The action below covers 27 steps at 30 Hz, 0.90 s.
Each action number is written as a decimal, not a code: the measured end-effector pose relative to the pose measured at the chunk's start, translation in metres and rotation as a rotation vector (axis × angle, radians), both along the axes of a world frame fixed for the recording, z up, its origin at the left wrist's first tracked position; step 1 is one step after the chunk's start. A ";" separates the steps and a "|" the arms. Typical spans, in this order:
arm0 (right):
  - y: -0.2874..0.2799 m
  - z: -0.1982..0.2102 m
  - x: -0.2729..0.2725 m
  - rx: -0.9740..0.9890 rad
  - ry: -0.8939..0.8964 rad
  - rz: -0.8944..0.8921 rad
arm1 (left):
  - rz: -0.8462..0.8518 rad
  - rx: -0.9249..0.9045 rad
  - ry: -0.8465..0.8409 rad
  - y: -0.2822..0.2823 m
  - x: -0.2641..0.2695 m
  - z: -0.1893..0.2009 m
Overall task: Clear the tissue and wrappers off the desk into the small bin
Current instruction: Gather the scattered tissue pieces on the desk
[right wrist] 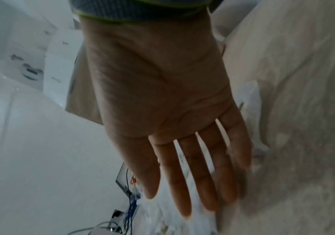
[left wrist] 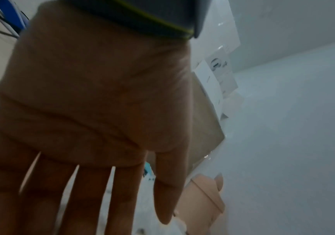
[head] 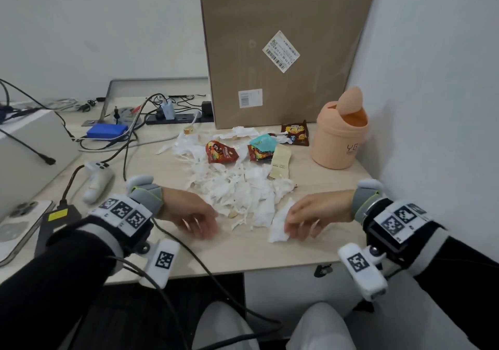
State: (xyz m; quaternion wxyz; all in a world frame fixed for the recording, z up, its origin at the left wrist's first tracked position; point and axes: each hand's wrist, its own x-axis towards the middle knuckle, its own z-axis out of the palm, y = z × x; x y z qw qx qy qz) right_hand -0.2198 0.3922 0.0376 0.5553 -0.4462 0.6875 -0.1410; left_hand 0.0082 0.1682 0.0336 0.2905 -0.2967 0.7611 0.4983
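A heap of torn white tissue [head: 243, 193] lies mid-desk. Behind it are a red wrapper [head: 220, 152], a teal wrapper [head: 263, 142], a pale yellow wrapper [head: 280, 162] and a brown wrapper [head: 295, 132]. The small peach bin [head: 337, 139] stands at the right, its swing lid tilted; it also shows behind the thumb [left wrist: 204, 198]. My left hand [head: 201, 225] hovers palm-down left of the heap, fingers straight [left wrist: 92, 182], holding nothing. My right hand [head: 299, 228] is flat with straight fingers [right wrist: 192, 174], its fingertips at the edge of a loose tissue piece [head: 279, 225].
A tall cardboard box [head: 280, 47] stands behind the litter. Cables and a power strip [head: 175, 119], a blue box [head: 108, 130], a white controller [head: 97, 179], a black charger [head: 58, 220] and a phone [head: 21, 223] fill the left. A wall [head: 432, 80] bounds the right.
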 end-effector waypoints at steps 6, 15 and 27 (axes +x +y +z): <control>-0.042 -0.017 0.009 -0.118 -0.038 -0.093 | 0.175 0.028 0.164 0.009 -0.038 -0.016; -0.068 -0.013 -0.017 -0.440 0.042 -0.431 | 0.420 -0.159 0.479 -0.006 -0.073 -0.021; 0.008 0.014 -0.048 -0.116 0.179 -0.161 | 0.007 -0.111 0.347 0.026 -0.067 0.016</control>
